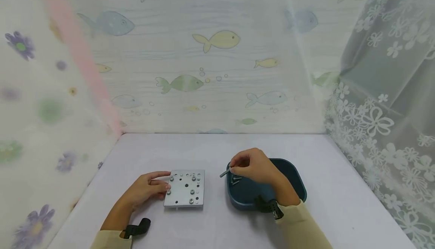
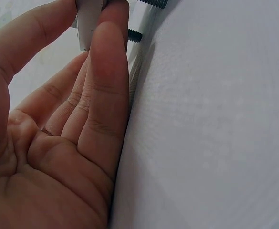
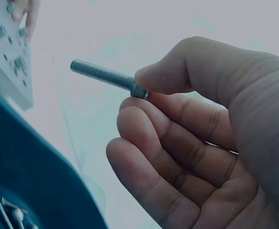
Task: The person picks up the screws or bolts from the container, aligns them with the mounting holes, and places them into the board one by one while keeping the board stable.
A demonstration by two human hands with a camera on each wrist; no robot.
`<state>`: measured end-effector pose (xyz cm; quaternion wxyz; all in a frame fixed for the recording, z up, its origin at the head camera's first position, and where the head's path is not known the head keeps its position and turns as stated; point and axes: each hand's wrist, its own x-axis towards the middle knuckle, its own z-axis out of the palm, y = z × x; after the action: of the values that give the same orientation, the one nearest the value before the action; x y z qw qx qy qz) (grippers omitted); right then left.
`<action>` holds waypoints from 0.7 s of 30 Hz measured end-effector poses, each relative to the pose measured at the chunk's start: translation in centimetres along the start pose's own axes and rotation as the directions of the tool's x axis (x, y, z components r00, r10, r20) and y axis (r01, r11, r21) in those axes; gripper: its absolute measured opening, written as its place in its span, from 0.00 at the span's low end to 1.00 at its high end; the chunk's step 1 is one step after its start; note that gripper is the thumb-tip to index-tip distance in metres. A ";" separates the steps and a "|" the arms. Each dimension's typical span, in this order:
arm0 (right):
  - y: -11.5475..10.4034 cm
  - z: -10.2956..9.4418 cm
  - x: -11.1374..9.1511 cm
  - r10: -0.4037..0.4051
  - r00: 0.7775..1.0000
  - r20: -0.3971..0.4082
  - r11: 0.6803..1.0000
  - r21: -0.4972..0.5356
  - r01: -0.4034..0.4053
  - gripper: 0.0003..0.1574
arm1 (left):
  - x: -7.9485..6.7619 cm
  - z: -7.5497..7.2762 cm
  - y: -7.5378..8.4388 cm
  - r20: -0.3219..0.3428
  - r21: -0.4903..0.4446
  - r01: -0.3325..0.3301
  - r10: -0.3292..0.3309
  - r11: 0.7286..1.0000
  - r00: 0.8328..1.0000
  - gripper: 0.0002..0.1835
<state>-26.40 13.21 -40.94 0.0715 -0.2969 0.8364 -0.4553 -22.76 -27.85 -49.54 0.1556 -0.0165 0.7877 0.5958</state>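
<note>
Right hand [image 1: 255,166] pinches bolt [image 3: 103,74] head-only; could slip onto desk [image 1: 214,150] off left rim of tray [image 1: 245,192]. Left hand [image 1: 145,189] grips plate [image 1: 182,196].

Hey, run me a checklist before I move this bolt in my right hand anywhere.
1. Grip: ok. Your right hand pinches the bolt at its head.
2. Threaded end uncovered: ok. It sticks out past your fingertips.
3. Plate held: ok. Your left hand grips the left edge of the metal plate.
4. Free spot: ok. Several holes in the plate show no bolt.
5. Bolt over the plate: not ok. It is at the left rim of the blue tray, apart from the plate.
6. Bolt fits a free hole: cannot tell. The pictures don't settle the match.
</note>
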 end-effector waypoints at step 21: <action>-2.5 6.9 1.1 -0.082 0.990 0.111 0.992 -0.084 0.092 0.03 | 0.0 0.0 -0.1 -0.018 0.024 0.007 -0.006 1.000 1.000 0.43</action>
<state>-23.52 6.60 -42.69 0.0832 -0.3600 0.8369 -0.4038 -22.73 -27.85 -49.62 0.1505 -0.0227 0.7962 0.5856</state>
